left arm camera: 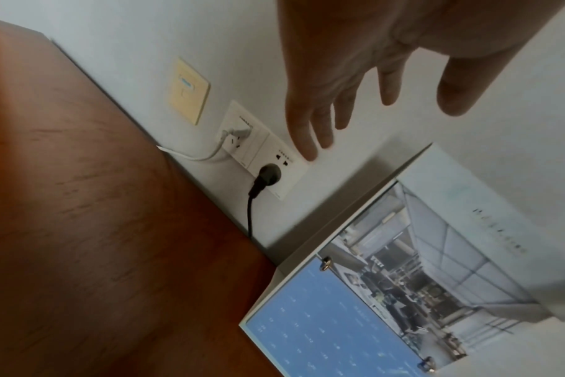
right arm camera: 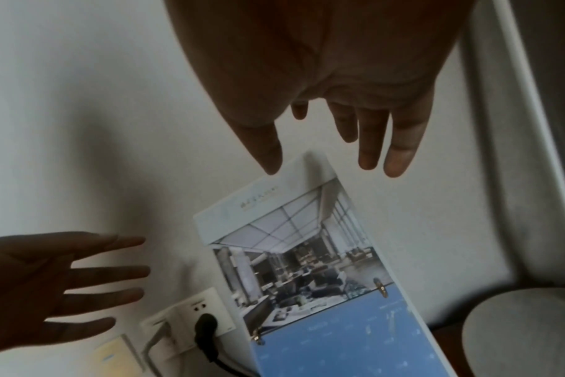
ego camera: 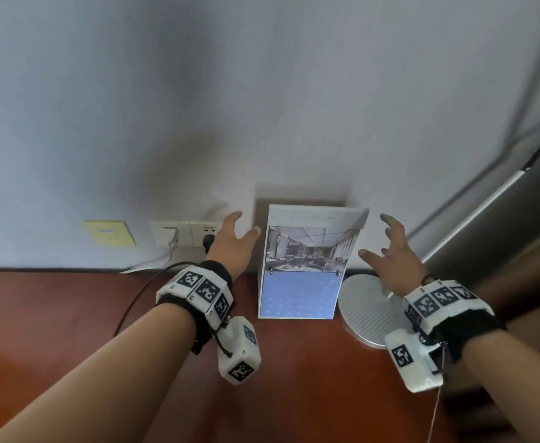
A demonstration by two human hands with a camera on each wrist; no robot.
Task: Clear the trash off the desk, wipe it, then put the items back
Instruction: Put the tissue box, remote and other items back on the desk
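A desk calendar (ego camera: 307, 263) with an office photo above a blue date sheet stands upright on the red-brown desk (ego camera: 70, 314), close to the wall. It also shows in the left wrist view (left arm camera: 403, 293) and the right wrist view (right arm camera: 307, 267). My left hand (ego camera: 235, 238) hovers just left of the calendar with straight, spread fingers (left arm camera: 310, 122), holding nothing. My right hand (ego camera: 387, 247) hovers just right of it, fingers (right arm camera: 368, 142) spread and empty. Neither hand touches the calendar.
A round white lamp base (ego camera: 371, 308) sits right of the calendar, its pole (ego camera: 486, 203) slanting up right. On the wall are a socket plate (ego camera: 185, 233) with a white plug and a black plug (left arm camera: 268, 173), and a yellow plate (ego camera: 109, 233). A black cable (ego camera: 134, 298) crosses the desk.
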